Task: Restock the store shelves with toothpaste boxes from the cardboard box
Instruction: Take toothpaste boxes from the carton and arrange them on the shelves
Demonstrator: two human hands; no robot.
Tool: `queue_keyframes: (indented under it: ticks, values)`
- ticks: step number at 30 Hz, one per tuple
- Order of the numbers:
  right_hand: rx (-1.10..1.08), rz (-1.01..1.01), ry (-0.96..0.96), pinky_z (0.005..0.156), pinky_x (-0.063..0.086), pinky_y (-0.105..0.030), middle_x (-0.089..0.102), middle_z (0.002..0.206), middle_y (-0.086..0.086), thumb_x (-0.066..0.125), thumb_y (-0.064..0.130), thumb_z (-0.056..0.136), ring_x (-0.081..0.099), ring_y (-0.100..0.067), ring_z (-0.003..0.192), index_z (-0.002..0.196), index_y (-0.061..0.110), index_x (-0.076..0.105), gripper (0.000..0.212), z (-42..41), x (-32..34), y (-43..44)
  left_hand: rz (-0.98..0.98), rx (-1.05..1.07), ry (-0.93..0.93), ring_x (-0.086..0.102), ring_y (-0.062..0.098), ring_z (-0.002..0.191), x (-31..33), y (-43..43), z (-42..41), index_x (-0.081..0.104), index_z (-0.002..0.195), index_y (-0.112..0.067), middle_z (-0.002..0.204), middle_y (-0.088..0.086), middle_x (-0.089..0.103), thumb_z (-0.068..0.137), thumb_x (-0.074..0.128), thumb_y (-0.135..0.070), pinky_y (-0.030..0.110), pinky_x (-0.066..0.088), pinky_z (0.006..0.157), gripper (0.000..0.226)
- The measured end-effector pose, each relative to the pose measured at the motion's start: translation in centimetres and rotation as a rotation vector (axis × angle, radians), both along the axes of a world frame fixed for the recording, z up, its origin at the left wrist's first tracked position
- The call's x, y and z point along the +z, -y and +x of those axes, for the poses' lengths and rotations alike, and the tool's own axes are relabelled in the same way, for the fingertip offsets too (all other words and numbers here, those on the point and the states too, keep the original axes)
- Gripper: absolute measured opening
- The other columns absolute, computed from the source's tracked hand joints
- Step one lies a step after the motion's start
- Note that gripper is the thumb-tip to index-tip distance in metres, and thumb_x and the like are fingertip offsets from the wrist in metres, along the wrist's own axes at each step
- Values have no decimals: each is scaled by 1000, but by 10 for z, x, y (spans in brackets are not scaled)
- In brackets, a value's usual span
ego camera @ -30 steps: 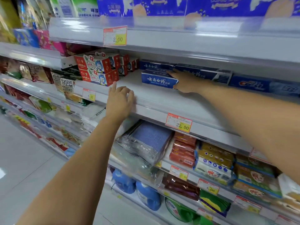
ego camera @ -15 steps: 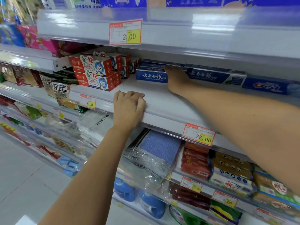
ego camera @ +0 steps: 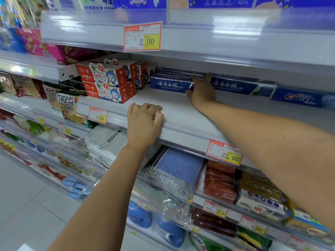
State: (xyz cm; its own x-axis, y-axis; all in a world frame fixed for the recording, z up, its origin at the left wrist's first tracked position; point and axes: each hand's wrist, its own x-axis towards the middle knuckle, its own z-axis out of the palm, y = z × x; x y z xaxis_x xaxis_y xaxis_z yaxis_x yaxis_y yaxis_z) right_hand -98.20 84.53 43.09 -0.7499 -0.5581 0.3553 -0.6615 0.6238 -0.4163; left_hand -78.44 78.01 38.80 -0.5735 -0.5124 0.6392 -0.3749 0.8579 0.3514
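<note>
Blue box [ego camera: 170,85] has been pushed back and is now set just right of the red boxes [ego camera: 107,82], deep on the shelf [ego camera: 181,113]. The right hand [ego camera: 201,89] is kept at its end, fingers hidden, so the grip cannot be told. The left hand [ego camera: 145,120] has been curled over the shelf edge, forward-right of the red boxes. 1 box seems placed. Bare shelf is left in front; headroom is cut by the upper shelf [ego camera: 217,42].

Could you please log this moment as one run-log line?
stage: restocking | right hand: against blue toothpaste boxes, grip unclear | left hand: fingers curled over shelf edge | cardboard box: not in view
</note>
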Motion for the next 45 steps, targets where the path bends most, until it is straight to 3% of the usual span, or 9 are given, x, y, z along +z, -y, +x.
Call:
queue_keyframes:
  ticks: [17,22,25,27,32,34,37,39,45]
  values:
    - [-8,65,-37,84,49,-37,9,158,-16,53,25,95,57,-37,111,146,21,31,55,3,2,5,40,-4,8,49,24,100,3,-5,3,70,110,-17,110,5,65,84,16,-37,37,17,113,63]
    - [-19,203,46,100,44,-43,-6,158,-16,53,28,95,30,-42,135,152,21,8,73,27,19,-19,61,7,14,45,29,117,2,-17,3,66,112,-12,116,11,59,86,11,-37,44,14,115,66]
    - [89,275,-4,81,44,-32,40,139,-15,54,23,92,49,-32,119,131,9,44,43,52,39,-62,130,-78,-26,40,30,126,2,-45,4,63,117,-8,125,13,53,95,17,-33,40,15,113,56]
    - [167,216,-101,69,38,-28,59,108,-11,51,29,93,57,-27,96,106,9,56,24,76,46,-107,138,-220,-120,44,26,122,-2,-81,8,62,115,-5,123,10,53,99,35,-23,32,24,108,36]
    - [173,168,-317,72,46,-38,67,92,-10,42,49,95,60,-32,88,99,15,56,37,135,32,-236,447,-230,-471,51,16,81,-34,-196,35,53,88,-16,86,-4,52,93,51,-20,29,42,76,7]
    - [154,194,-332,76,46,-39,63,100,-7,42,57,93,59,-29,92,107,15,53,45,137,20,-275,599,-242,-437,45,13,67,-50,-228,46,45,75,-19,70,-6,48,93,50,-32,30,38,66,23]
    - [52,291,-213,90,44,-43,51,125,-9,49,70,81,48,-29,113,128,12,46,74,118,11,-311,618,-256,-382,46,15,68,-62,-255,50,46,74,-16,72,-2,49,91,54,-31,26,38,67,24]
    - [23,341,-175,92,44,-44,52,123,-10,55,66,81,48,-28,112,123,10,49,70,106,6,-325,571,-258,-346,49,15,78,-58,-264,45,50,82,-17,83,-2,51,90,58,-21,18,38,73,12]
    - [66,237,-199,88,43,-39,56,111,-8,54,23,91,51,-25,102,109,10,55,22,99,1,-335,315,-329,-190,42,18,109,-37,-273,23,57,89,-13,114,12,53,84,60,-9,6,25,89,7]
